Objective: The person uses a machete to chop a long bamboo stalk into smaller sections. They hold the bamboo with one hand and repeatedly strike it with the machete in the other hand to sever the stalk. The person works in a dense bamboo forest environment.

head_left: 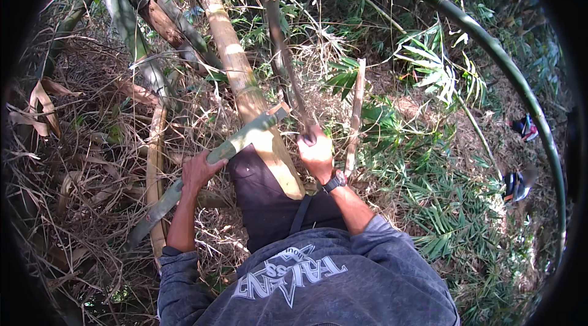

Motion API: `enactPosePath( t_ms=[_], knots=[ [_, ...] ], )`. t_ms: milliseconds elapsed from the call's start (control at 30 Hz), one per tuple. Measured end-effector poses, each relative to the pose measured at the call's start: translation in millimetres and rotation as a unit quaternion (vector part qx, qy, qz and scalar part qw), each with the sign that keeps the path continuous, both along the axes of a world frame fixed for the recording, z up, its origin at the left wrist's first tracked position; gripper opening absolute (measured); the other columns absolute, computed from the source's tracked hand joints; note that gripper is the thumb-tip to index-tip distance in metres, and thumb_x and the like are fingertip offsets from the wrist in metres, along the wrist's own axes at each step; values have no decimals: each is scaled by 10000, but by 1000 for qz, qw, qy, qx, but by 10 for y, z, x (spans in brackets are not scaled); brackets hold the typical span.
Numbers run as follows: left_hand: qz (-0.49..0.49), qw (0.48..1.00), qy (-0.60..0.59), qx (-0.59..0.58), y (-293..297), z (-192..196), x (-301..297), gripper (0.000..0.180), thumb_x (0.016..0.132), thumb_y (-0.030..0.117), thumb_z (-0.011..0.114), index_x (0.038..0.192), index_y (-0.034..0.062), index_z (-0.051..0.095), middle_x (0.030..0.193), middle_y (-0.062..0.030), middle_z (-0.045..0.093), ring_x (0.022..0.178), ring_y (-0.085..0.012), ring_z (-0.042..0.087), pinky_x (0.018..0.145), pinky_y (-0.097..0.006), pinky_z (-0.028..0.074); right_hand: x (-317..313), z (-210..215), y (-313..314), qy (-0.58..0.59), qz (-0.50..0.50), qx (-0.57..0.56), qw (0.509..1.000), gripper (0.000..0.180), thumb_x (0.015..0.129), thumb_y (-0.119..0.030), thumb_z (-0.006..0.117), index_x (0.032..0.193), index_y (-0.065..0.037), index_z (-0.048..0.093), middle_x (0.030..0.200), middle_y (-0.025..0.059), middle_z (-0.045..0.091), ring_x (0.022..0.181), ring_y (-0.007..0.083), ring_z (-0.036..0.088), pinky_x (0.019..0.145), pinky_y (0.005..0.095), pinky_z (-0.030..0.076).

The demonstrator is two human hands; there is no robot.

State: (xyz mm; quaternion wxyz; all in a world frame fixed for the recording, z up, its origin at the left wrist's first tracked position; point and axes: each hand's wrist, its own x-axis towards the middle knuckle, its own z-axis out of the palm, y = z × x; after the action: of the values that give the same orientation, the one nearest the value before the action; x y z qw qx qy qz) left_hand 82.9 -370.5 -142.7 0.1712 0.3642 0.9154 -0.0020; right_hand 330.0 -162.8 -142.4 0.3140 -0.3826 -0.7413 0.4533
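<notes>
My left hand point(203, 171) is wrapped round a green length of bamboo point(242, 137), which slants across the front of my legs from lower left to upper right. Its far end has a pale, cut tip. Under it lies a thick yellowish bamboo pole point(236, 63), whose slanted cut end rests by my dark trousers. My right hand point(316, 153), with a watch point(335, 181) on the wrist, is closed on the handle of what looks like a machete. The long, thin machete blade point(286, 59) points up and away, slightly blurred, to the right of the pole.
Several bamboo stems point(122, 26) stand at the upper left. A green bamboo stalk point(490, 44) arches over the right side. A split stake point(355, 115) rises right of my right hand. Dry litter and leafy shoots point(438, 225) cover the ground; shoes point(517, 186) show at far right.
</notes>
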Motion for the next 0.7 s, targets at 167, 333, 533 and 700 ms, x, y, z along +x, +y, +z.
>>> enactPosePath(
  t_ms=[167, 333, 533, 700],
  knots=[
    [-10, 999, 17, 39, 204, 21, -35, 690, 717, 679, 611, 1077, 92, 645, 902, -192, 684, 859, -392, 647, 761, -489, 490, 163, -1126, 165, -244, -14, 241, 939, 251, 741, -198, 616, 763, 28, 510, 663, 164, 610, 655, 359, 637, 643, 439, 518],
    [-6, 1000, 2, -5, 26, 49, 28, 689, 714, 662, 623, 1069, 72, 647, 906, -195, 681, 861, -381, 649, 784, -476, 483, -214, 593, 209, 24, 18, 17, 999, 165, 808, -145, 623, 851, -12, 534, 639, 137, 596, 568, 271, 609, 540, 350, 483],
    [-14, 1000, -18, -8, 86, 22, -20, 708, 718, 690, 598, 1068, 77, 650, 893, -211, 677, 861, -376, 650, 768, -478, 483, 85, -100, 20, -7, 22, 43, 999, 161, 792, -126, 622, 892, -24, 549, 632, 178, 604, 572, 322, 624, 546, 386, 493],
    [6, 988, -150, 34, -65, -332, -442, 713, 751, 685, 567, 1034, 38, 671, 833, -189, 682, 787, -312, 660, 719, -429, 488, 251, -753, 35, -247, 47, -45, 967, 322, 739, -121, 613, 1037, -4, 579, 662, 200, 629, 626, 367, 634, 623, 423, 525]
  ],
)
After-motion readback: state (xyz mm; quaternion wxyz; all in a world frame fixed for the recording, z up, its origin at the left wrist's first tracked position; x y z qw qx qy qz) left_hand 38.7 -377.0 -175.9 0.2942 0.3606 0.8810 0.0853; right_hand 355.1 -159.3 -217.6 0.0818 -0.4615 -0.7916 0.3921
